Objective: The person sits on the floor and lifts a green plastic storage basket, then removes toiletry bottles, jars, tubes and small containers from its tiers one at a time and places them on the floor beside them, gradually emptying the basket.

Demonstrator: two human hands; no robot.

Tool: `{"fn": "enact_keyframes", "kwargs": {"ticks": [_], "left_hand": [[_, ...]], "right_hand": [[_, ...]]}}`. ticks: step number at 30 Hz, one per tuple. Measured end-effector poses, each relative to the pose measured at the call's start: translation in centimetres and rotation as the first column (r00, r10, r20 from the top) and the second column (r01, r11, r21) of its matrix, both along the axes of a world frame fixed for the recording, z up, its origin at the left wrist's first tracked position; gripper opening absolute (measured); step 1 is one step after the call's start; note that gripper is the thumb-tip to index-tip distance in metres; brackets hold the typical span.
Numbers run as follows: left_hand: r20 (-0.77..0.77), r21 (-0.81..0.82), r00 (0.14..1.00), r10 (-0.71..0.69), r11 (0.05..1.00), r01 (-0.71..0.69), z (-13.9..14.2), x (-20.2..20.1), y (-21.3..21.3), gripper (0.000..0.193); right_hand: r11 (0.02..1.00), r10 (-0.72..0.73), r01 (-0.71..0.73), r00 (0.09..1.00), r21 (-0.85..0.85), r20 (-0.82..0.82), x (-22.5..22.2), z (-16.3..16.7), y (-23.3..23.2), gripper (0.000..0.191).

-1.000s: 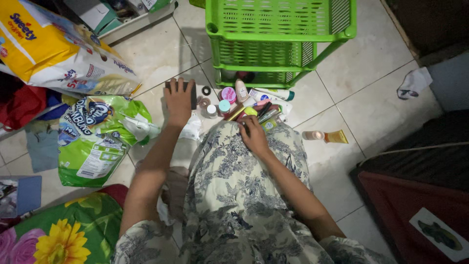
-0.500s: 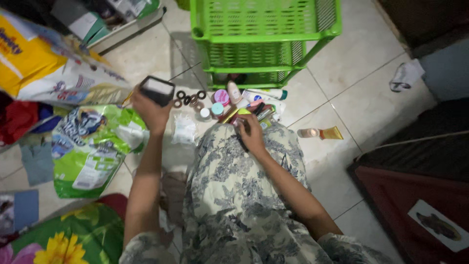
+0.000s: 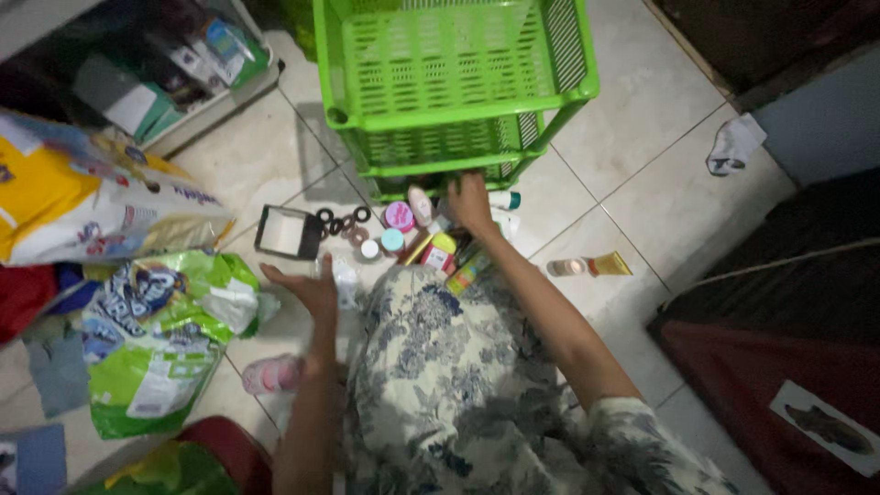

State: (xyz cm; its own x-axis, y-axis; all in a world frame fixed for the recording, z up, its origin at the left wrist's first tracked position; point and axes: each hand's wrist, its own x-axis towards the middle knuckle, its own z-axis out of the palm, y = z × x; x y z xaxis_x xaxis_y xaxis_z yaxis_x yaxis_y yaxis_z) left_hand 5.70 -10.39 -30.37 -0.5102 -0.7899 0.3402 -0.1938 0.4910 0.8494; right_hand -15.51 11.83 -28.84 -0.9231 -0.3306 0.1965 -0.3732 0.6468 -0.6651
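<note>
Small black-framed box w/ pale inside sits on the tiled floor, just above & left of the left hand. Left hand is released, palm flat, fingers spread, holding nothing, near the box but apart from it. Right hand reaches to the foot of the green plastic rack, fingers among the small stuff there; can't tell if it grips anything. Between hands: black rings, pink jar, teal-lid jar, white-cap jar, red/yellow packs. Floral garment covers the lap. Right of the arm: tube w/ yellow end. Left: green bag, yellow-white bag. Far right: white sock.
</note>
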Motion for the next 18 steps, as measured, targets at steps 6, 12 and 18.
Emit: {"fn": "enact_keyframes", "kwargs": {"ticks": [6, 12, 18], "left_hand": [[-0.001, 0.077, 0.997, -0.081, 0.994, 0.081, 2.4, -0.7, 7.8, 0.090], [-0.053, 0.144, 0.951, -0.305, 0.940, 0.309, 5.2, -2.2, 12.8, 0.081], [-0.163, 0.126, 0.906, -0.391, 0.902, 0.412, 5.7, -5.2, 12.6, 0.086]], "right_hand": [[0.950, 0.190, -0.186, 0.982, 0.251, 0.007, -5.8, -1.1, -1.1, 0.059], [0.967, -0.073, 0.104, 0.988, -0.233, 0.137, -2.0, -3.0, 4.4, 0.055], [0.949, -0.158, 0.202, 0.969, -0.240, 0.191, 2.8, -1.2, 16.3, 0.048]]}}
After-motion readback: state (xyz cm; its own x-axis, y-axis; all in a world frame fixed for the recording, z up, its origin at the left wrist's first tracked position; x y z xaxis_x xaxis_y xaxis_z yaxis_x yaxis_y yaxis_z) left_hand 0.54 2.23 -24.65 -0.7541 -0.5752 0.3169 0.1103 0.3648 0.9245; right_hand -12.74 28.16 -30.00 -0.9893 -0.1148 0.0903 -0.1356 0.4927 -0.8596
